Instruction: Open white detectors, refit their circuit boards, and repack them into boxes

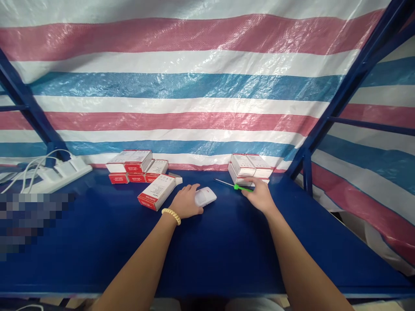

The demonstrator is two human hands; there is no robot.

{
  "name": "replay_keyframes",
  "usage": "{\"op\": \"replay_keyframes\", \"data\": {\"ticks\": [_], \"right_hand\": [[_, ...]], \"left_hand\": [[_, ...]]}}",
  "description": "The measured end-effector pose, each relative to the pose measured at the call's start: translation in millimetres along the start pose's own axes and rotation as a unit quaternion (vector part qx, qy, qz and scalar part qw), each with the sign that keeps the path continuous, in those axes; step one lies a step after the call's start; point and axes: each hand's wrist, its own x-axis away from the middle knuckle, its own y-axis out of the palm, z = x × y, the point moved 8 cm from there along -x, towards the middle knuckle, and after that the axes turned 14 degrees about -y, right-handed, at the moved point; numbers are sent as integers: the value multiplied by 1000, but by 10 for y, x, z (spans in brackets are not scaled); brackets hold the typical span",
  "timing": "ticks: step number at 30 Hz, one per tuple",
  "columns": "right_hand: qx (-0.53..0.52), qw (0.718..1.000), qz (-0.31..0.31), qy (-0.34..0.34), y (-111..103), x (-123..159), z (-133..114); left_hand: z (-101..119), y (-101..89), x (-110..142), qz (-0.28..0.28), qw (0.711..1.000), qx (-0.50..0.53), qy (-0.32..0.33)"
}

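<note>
My left hand [186,202], with a yellow coiled band at the wrist, grips the left end of a white plastic detector [206,196] low over the blue table. Its thumb is on the near side and its fingers reach round the far side. In my right hand [259,196] is a screwdriver [238,187] with a green handle and a thin metal shaft pointing left. An opened red and white box [158,192] lies just left of my left hand, its end flap out and "DETECTOR" printed on its end.
More red and white boxes [138,162] are stacked at the back left, and another stack [249,166] stands behind my right hand. A white power strip [61,176] with plugs and cables lies far left. Blue metal posts [300,157] and striped sheeting [194,103] bound the table [220,255].
</note>
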Motion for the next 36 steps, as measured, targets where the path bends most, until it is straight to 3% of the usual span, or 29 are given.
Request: {"op": "replay_keyframes", "data": {"ticks": [3,7,10,15,25,28,30,33,36], "right_hand": [[-92,991,-54,-86,184,55,-318],[-147,960,-210,-114,482,232,-637],[-146,947,-257,-127,590,313,-764],[-122,954,-241,-129,657,308,-764],[-80,957,-251,-126,693,327,-718],[-63,964,-225,-126,733,303,-706],[-88,972,-194,-96,739,264,-654],[-191,975,-113,23,685,198,-470],[-349,929,-23,123,591,173,-343]], "left_hand": [[98,58,35,-29,998,33,45],[245,122,93,-44,993,44,104],[232,102,79,-19,995,29,92],[138,70,33,0,999,22,49],[191,124,28,18,997,8,72],[222,139,26,27,997,12,76],[222,55,22,66,996,23,63],[147,-260,46,185,981,50,18],[-36,-624,126,310,947,55,-59]]}}
